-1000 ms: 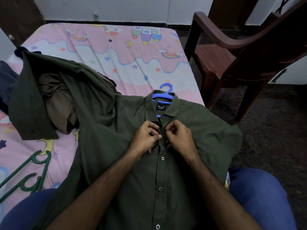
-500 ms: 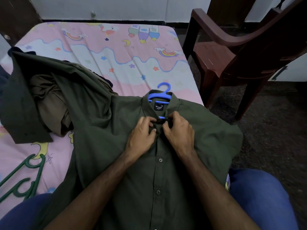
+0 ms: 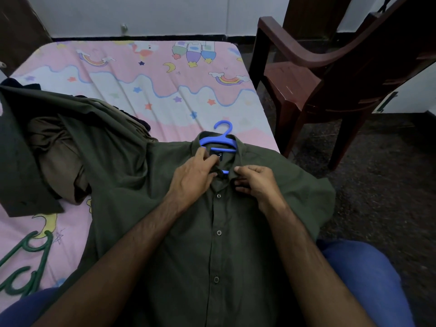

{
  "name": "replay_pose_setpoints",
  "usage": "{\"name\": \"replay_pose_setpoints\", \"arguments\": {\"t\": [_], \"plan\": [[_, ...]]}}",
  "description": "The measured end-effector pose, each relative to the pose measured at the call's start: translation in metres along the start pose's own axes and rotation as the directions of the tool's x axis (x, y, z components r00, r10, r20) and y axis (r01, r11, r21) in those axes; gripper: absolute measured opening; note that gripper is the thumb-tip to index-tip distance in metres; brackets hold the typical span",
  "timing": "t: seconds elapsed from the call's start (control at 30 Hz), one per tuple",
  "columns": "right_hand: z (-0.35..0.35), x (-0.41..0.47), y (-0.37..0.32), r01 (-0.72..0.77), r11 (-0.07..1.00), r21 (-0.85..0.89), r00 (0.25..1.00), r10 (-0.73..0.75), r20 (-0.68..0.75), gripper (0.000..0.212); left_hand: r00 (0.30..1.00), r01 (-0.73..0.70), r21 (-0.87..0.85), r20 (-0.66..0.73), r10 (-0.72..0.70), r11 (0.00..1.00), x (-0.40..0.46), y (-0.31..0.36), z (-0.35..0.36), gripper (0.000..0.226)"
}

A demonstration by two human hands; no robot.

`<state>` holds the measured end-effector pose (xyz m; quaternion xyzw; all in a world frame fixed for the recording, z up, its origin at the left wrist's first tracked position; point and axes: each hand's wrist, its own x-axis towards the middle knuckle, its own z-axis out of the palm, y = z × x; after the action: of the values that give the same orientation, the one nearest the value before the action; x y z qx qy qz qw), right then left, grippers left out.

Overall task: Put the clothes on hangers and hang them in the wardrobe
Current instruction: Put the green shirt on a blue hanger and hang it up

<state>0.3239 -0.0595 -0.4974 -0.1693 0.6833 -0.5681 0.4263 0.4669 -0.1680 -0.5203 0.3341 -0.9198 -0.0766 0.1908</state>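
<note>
1. Though the green shirt (image 3: 219,232) lies flat on the bed (image 3: 146,90), the blue hanger (image 3: 219,142) is already inside it, and its hook pokes out past the collar
2. The left hand (image 3: 191,182) pinches the collar on one side, with the fingers curled on the cloth
3. The right hand (image 3: 257,182) pinches the collar tip on the other side
4. Most buttons down the front look done up, so I think this shirt is nearly ready
5. Hanging it in the wardrobe is not done yet, and no wardrobe shows
6. More clothes (image 3: 54,147) sit in a heap beside the shirt, and green hangers (image 3: 28,263) lie near them, so lots of work is left
</note>
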Motion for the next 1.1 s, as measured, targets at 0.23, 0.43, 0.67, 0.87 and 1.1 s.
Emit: {"name": "replay_pose_setpoints", "arguments": {"t": [0.23,0.43,0.67,0.87,1.1], "plan": [[-0.004,-0.006,0.007,-0.100,0.975,0.196,0.991,0.081,0.105,0.017,0.997,0.070,-0.267,0.063,-0.055,0.961,0.003,-0.009,0.002,0.016],[0.019,-0.002,0.021,0.056,0.998,0.019,0.998,-0.056,0.012,0.020,0.888,0.459,-0.598,0.321,-0.329,0.657,0.005,-0.007,0.006,0.004],[0.044,0.000,0.043,0.198,0.956,-0.215,0.956,-0.237,-0.175,0.020,0.766,0.636,-0.672,0.488,-0.420,0.379,0.008,-0.005,-0.001,0.008],[0.048,-0.003,0.050,0.259,0.947,-0.191,0.925,-0.300,-0.232,0.016,0.750,0.646,-0.669,0.467,-0.468,0.367,0.007,-0.001,0.003,0.010],[0.048,-0.009,0.052,0.340,0.922,-0.186,0.900,-0.376,-0.220,0.015,0.756,0.640,-0.655,0.444,-0.481,0.401,0.006,0.002,0.003,0.010]]}}
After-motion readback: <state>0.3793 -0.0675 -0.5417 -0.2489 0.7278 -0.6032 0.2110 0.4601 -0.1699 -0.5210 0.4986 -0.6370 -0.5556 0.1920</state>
